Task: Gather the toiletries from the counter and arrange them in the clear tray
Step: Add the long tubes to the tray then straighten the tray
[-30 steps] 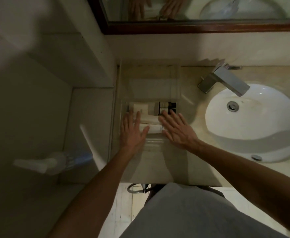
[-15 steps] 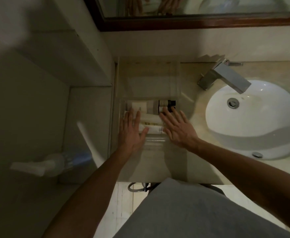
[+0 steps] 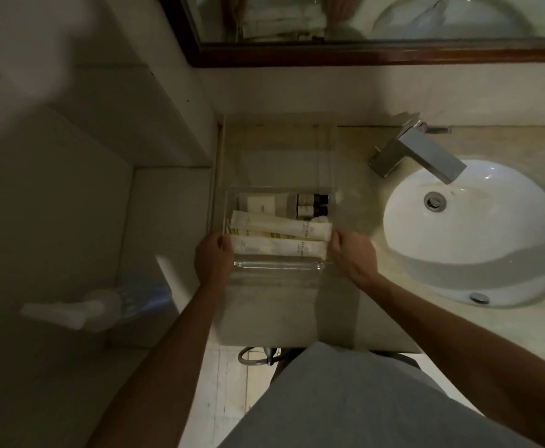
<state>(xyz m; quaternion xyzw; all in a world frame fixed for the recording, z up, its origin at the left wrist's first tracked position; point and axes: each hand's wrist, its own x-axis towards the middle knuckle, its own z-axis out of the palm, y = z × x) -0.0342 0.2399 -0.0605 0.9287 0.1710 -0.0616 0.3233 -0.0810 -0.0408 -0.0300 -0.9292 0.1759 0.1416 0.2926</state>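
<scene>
- Head view: the clear tray [image 3: 245, 265] sits on the counter [image 3: 355, 202] left of the sink [image 3: 471, 231], toiletries already packed inside — two white tubes [image 3: 281, 226] in front, small dark-capped bottles [image 3: 313, 205] behind.
- The left hand [image 3: 213, 257] and right hand [image 3: 350, 250] flank its side walls, fingers curled against them, apparently to square or shift it.

Left hand [image 3: 213, 258], right hand [image 3: 350, 250] grip clear tray [image 3: 277, 266] sides.
</scene>
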